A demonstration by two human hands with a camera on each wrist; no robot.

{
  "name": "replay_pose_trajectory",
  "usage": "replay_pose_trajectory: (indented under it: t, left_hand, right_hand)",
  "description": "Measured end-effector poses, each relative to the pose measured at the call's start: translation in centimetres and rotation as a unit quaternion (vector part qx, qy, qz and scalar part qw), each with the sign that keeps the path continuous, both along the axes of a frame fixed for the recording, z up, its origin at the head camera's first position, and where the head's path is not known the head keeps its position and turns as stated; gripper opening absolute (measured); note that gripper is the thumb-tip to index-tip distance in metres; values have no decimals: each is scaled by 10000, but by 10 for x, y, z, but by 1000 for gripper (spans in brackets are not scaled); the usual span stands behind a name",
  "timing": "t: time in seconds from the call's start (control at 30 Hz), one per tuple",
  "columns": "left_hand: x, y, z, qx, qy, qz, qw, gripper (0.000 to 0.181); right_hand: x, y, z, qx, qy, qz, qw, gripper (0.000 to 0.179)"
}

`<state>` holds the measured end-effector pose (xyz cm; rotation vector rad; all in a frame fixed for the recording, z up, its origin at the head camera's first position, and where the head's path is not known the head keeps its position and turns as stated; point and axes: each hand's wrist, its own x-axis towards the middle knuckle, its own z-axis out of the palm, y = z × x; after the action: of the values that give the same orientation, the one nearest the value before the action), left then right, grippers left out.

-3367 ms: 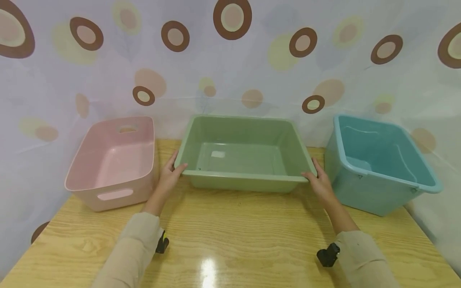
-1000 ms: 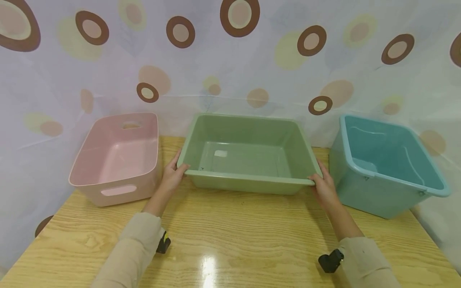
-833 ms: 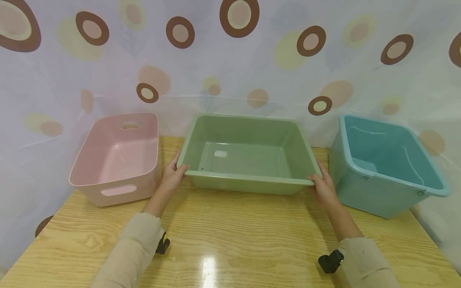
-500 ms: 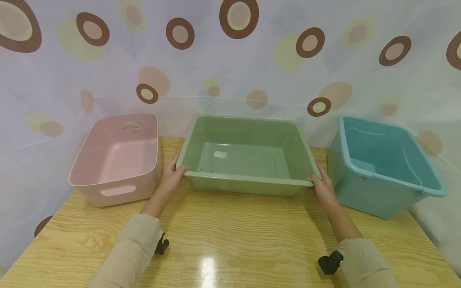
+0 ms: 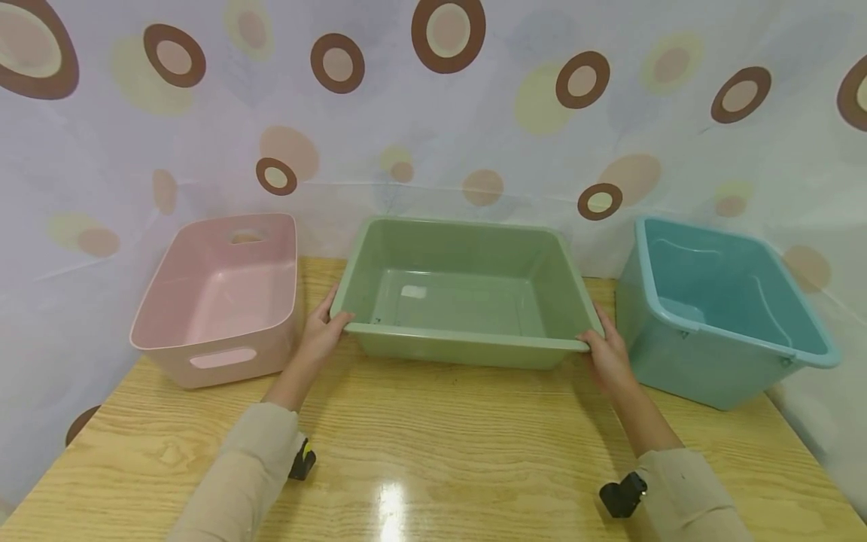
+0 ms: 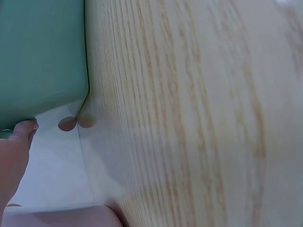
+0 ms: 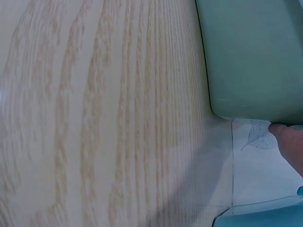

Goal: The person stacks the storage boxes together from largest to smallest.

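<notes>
A shallow green plastic tub [image 5: 460, 342] stands on the table between two other bins, with nothing inside it. My left hand [image 5: 320, 331] grips its near left corner, the thumb over the rim and the fingers along the outside. At the near right corner my right hand [image 5: 606, 348] holds the rim in the same way. From the left wrist view, part of the left hand [image 6: 14, 156] shows against the tub's side [image 6: 42, 56]. The right wrist view shows a bit of the right hand [image 7: 289, 145] under the tub's rim. Most fingers are hidden there.
A pink basket [image 5: 223, 339] with handle slots stands left of the left hand. On the right is a deeper blue bin [image 5: 704, 361], close to the right hand. The wooden table [image 5: 447, 452] meets a patterned cloth [image 5: 420, 113] behind.
Both hands keep their hold on the green tub. Over the last few seconds the whole view has shifted slightly; the tub stays in nearly the same place between the bins.
</notes>
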<state>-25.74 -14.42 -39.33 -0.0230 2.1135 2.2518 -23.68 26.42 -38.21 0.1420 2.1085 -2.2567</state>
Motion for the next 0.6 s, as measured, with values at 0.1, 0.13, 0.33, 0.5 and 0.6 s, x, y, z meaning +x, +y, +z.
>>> replay_pose_trajectory:
  t: [0.1, 0.13, 0.33, 0.5, 0.6]
  left_hand:
    - [0, 0, 0, 48, 60, -40, 10000, 70]
    - [1, 0, 0, 99, 77, -56, 9999, 70]
    - [2, -1, 0, 346, 125, -69, 9993, 69]
    - [3, -2, 0, 319, 145, -59, 9994, 69]
    - [4, -2, -1, 345, 139, -85, 9993, 69]
  right_hand:
    - [0, 1, 0, 64, 31, 50, 10000, 73]
    - [1, 1, -1, 91, 37, 71, 9999, 73]
    - [2, 1, -1, 167, 3, 134, 9998, 73]
    - [5, 0, -1, 165, -63, 137, 9997, 74]
    - [6, 0, 0, 167, -82, 164, 9997, 73]
